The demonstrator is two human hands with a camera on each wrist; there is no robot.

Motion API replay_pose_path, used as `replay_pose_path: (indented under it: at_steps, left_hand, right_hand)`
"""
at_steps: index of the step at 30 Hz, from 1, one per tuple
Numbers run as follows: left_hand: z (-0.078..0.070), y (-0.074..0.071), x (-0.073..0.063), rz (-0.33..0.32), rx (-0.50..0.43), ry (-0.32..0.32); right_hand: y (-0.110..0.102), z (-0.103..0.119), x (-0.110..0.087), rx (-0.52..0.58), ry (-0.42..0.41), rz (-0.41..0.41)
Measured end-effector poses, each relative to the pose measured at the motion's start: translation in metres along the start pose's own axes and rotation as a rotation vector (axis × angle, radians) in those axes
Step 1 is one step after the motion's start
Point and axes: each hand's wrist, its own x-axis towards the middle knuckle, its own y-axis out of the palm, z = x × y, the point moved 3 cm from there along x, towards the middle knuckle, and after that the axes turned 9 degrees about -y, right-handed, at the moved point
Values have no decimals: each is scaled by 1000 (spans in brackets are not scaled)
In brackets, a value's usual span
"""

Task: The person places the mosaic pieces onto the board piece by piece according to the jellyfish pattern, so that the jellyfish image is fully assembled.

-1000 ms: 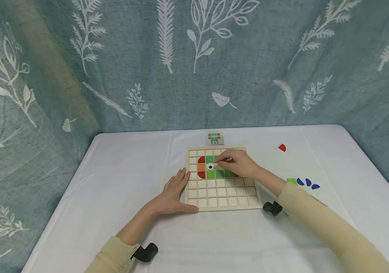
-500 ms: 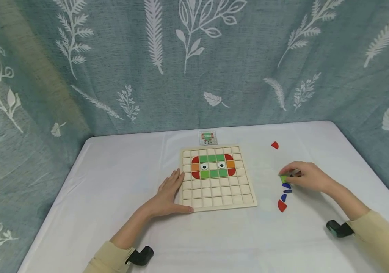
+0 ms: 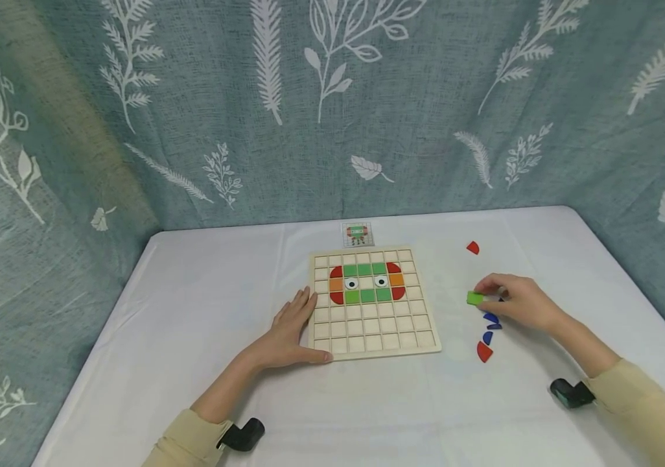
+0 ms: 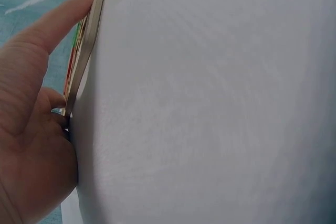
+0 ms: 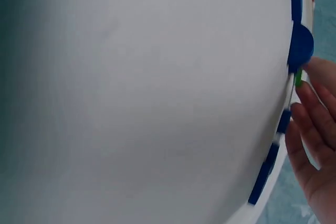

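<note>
A wooden grid board (image 3: 367, 327) lies on the table, bearing red, green and orange tiles and two eye tiles (image 3: 351, 283) that form a face. My left hand (image 3: 287, 334) rests at its left side, fingers along the edge and thumb at the near corner. In the left wrist view, the thumb (image 4: 79, 6) touches the board's edge. To the right of the board, my right hand (image 3: 519, 301) pinches a green square tile (image 3: 475, 298) between thumb and fingers. Blue curved tiles (image 3: 490, 318) lie just below that hand, with a red quarter-round tile (image 3: 485, 351) nearer me.
Behind the board lies a small picture card (image 3: 358, 235) with a similar figure. Another red quarter-round tile (image 3: 472, 248) sits toward the back right. A white cloth (image 3: 221, 279) covers the table, and a patterned teal curtain (image 3: 297, 175) hangs behind it. More blue pieces (image 5: 265, 171) show in the right wrist view.
My right hand moved from the board to the loose tiles at the right, then took hold of the green square tile and shifted it slightly left. The left hand stayed at the board's edge.
</note>
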Motion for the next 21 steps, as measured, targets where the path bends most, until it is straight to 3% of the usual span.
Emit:
replay_pose_path:
  at_steps: [7, 12, 16, 21]
  left_hand:
    - [0, -1, 0, 3, 5, -10]
    - [0, -2, 0, 8, 7, -8]
    - [-1, -2, 0, 12, -1, -2]
    - [-1, -1, 0, 17, 0, 0]
  right_hand:
    - [24, 35, 33, 93, -70, 11]
    - [49, 72, 61, 153, -216, 83]
    - [68, 96, 76, 127, -322, 139]
    - [83, 110, 87, 52, -364, 173]
